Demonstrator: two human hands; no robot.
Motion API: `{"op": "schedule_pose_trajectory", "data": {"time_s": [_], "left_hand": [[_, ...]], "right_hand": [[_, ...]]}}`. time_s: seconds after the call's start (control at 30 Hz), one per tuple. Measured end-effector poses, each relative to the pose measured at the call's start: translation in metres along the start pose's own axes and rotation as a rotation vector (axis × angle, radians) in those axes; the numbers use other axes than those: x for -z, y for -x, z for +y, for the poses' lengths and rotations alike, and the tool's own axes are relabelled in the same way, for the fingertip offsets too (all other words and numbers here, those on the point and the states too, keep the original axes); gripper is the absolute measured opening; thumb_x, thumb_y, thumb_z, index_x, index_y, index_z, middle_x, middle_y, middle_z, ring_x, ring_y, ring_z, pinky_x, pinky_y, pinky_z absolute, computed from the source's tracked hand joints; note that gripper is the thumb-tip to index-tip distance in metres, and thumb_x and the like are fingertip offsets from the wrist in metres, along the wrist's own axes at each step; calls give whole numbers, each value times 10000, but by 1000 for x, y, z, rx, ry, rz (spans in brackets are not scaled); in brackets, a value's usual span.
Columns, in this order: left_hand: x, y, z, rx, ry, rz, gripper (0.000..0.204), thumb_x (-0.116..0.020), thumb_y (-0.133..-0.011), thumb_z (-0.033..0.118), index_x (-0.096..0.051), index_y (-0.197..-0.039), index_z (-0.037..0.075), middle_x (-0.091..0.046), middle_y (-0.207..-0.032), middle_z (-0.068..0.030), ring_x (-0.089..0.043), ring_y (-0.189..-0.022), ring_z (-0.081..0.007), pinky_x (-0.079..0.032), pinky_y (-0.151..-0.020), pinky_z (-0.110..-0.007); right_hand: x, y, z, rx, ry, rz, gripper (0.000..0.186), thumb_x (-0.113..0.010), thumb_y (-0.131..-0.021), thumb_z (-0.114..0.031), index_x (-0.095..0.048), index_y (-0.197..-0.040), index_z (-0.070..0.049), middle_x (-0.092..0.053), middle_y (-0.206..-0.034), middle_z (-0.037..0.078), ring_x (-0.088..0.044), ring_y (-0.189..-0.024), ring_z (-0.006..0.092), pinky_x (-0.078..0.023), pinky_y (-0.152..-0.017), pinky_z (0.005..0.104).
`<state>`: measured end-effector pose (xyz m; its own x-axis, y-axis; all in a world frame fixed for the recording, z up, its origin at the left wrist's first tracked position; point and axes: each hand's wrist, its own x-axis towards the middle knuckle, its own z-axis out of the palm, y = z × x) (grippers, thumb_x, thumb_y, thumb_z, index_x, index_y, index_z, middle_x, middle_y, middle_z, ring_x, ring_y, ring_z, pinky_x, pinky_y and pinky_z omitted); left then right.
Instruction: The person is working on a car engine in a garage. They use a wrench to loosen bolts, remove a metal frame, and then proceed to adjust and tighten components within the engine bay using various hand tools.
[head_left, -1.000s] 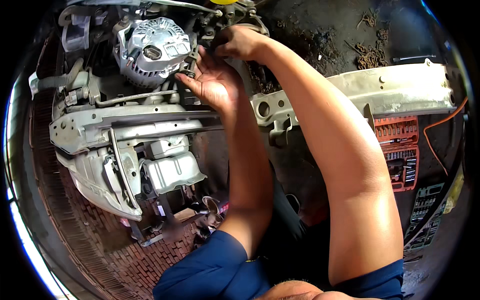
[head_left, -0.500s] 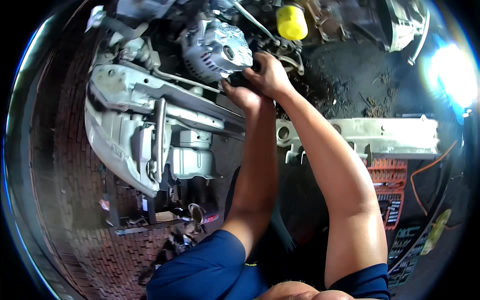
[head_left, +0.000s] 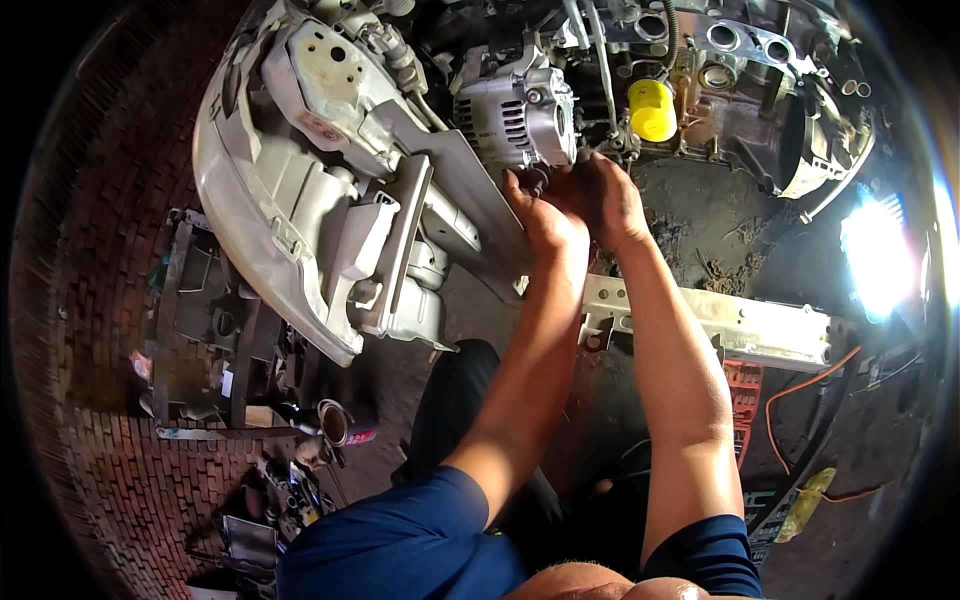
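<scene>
A silver alternator (head_left: 525, 115) with slotted vents sits in the engine bay at upper centre. Just below its near end are both my hands, close together. My left hand (head_left: 548, 222) is palm up with its fingers curled, beside a small dark rounded part (head_left: 540, 182). What those fingers grip is hidden in shadow. My right hand (head_left: 612, 200), its fingers darkened with grime, is bent inward against the alternator's lower right side; its fingertips are out of sight. Right of the alternator stands a yellow oil filter (head_left: 652, 112) on the engine block (head_left: 740, 95).
A pale car body front end (head_left: 290, 200) extends along the left. A light metal crossmember (head_left: 740, 325) runs below my right forearm. Red tool trays (head_left: 742, 395), an orange cable (head_left: 770, 420) and a bright lamp (head_left: 880, 250) are to the right. A can (head_left: 345, 422) stands lower left.
The view has shifted, so the alternator, oil filter and body front appear farther right. My hands stay by the alternator's near end, with the left fingers now more curled beneath it.
</scene>
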<state>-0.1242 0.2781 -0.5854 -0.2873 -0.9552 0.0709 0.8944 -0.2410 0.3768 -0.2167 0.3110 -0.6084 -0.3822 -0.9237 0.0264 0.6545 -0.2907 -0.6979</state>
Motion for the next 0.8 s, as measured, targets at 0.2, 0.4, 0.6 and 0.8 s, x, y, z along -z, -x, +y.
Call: {"op": "schedule_pose_trajectory", "data": {"time_s": [0.2, 0.4, 0.6, 0.8], "left_hand": [[-3, 7, 0, 54, 74, 34, 613, -510, -1014, 668, -599, -1267, 116, -646, -1146, -94, -600, -1081, -248, -479, -1002, -415], [-2, 14, -5, -91, -35, -14, 729, -493, -1014, 673, -523, -1435, 78, -590, -1339, -134, -563, -1211, -301, -451, -1082, -443], [-5, 34, -8, -226, -155, -92, 590, -398, -1084, 546, -501, -1468, 109, -565, -1455, -67, -473, -1384, -246, -278, -1224, -450], [5, 35, -8, -345, -524, 195, 534, -328, -1144, 439, -432, -1518, 72, -504, -1535, -104, -429, -1448, -232, -234, -1270, -446]], "right_hand": [[-2, 4, 0, 301, 313, -177, 183, -627, -1016, -167, -673, -936, -10, -624, -911, 14, -541, -859, 107, -440, -800, 279], [-20, 4, -9, 237, 322, -23, 226, -613, -1015, -203, -695, -985, 5, -657, -871, 14, -553, -848, 97, -462, -782, 270], [-12, 7, -29, 153, 431, -51, 313, -660, -994, -276, -721, -914, 20, -614, -754, 6, -517, -726, 91, -451, -681, 295], [-24, 22, -48, -16, 832, -84, 263, -651, -1008, -244, -727, -1072, -1, -673, -849, 45, -592, -780, 112, -488, -722, 302]]}}
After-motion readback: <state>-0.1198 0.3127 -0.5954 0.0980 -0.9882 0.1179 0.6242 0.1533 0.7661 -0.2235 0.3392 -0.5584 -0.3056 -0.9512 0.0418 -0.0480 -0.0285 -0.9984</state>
